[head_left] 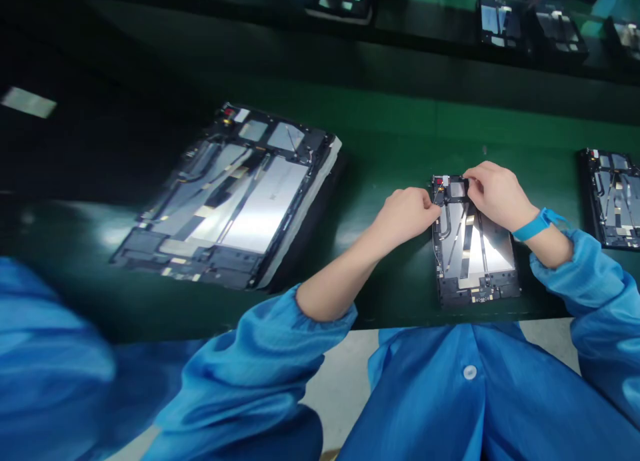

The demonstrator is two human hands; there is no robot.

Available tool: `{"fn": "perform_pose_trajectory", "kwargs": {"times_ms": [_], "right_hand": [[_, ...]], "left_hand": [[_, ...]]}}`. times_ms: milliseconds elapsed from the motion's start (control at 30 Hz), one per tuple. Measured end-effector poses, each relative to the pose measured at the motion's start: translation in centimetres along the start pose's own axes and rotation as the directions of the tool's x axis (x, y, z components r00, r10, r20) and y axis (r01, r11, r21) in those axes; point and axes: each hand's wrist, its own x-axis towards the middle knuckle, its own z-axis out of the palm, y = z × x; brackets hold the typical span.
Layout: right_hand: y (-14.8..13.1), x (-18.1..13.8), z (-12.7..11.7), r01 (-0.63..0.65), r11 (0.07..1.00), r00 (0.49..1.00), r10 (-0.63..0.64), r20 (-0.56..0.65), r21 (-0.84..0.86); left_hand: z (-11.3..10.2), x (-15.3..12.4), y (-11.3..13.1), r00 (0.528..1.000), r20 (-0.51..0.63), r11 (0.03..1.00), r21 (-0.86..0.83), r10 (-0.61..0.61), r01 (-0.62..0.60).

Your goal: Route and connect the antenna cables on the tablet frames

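An opened tablet (475, 254) lies on the green belt (400, 141), its inner boards and silver shielding facing up. My left hand (407, 214) is curled at the tablet's upper left corner, fingertips pinched together by a thin cable there. My right hand (495, 191), with a blue wrist strap (537, 225), is curled over the top edge beside a small square part. What either pinch holds is hidden by the fingers. Both arms are in blue sleeves.
A second opened tablet (235, 201) on a white-edged tray lies to the left on the belt, blurred. A third (613, 198) sits at the right edge. Several more units (500, 21) lie on a far belt. A blue-clad shape (45, 354) fills the lower left.
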Motion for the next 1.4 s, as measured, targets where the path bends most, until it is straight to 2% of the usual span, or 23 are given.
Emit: {"fn": "perform_pose_trajectory", "kwargs": {"times_ms": [133,200,300,367,467,533,633,733,867,1033,1233,1400], "right_hand": [[0.6,-1.0,2.0,-0.028,0.973,0.991,0.057,-0.122,0.227],[0.6,-1.5,2.5,-0.045,0.968,0.988,0.079,-0.130,0.247],[0.4,-2.2,2.6,-0.030,0.974,0.987,0.063,-0.145,0.223],[0.3,-2.5,2.5,-0.017,0.978,0.984,0.053,-0.168,0.208],[0.1,-2.7,2.7,-0.001,0.978,0.977,0.045,-0.207,0.207],[0.0,-2.6,2.8,0.011,0.977,0.969,0.041,-0.243,0.211],[-0.3,-2.5,3.1,0.027,0.975,0.948,0.045,-0.315,0.219],[-0.5,-2.3,3.1,0.052,0.972,0.933,0.034,-0.358,0.229],[-0.5,-2.3,2.8,0.076,0.970,0.938,0.009,-0.347,0.230],[-0.5,-2.4,2.4,0.222,0.937,0.916,-0.106,-0.386,0.269],[-0.2,-0.7,3.0,0.052,0.970,0.969,0.009,-0.248,0.239],[0.2,-1.9,2.4,0.131,0.977,0.975,-0.097,-0.197,0.166]], "left_hand": [[-0.1,-0.8,-0.5,1.000,-0.005,0.997,-0.080,-0.009,0.009],[-0.2,-1.5,-0.9,0.998,-0.017,0.995,-0.080,-0.061,0.060],[-0.2,-2.6,-1.5,0.981,-0.031,0.978,0.069,-0.194,0.195],[-0.1,-2.9,-1.7,0.980,-0.059,0.975,0.099,-0.192,0.197],[0.4,-2.4,-1.6,0.994,-0.108,0.995,-0.103,-0.026,0.015],[0.8,-1.6,-1.5,0.993,-0.102,0.962,-0.263,0.054,-0.079],[1.2,-0.5,-1.8,0.994,-0.056,0.892,-0.438,0.093,-0.108],[1.2,0.0,-2.5,0.994,0.016,0.804,-0.590,0.104,-0.074],[0.6,0.3,-3.1,0.984,0.130,0.741,-0.672,0.120,-0.001],[0.3,0.8,-3.5,0.973,0.178,0.713,-0.700,0.143,0.023],[0.4,1.1,-3.6,0.977,0.171,0.678,-0.734,0.125,0.041],[1.1,0.6,-2.6,0.992,0.124,0.656,-0.751,0.026,0.077]]}}
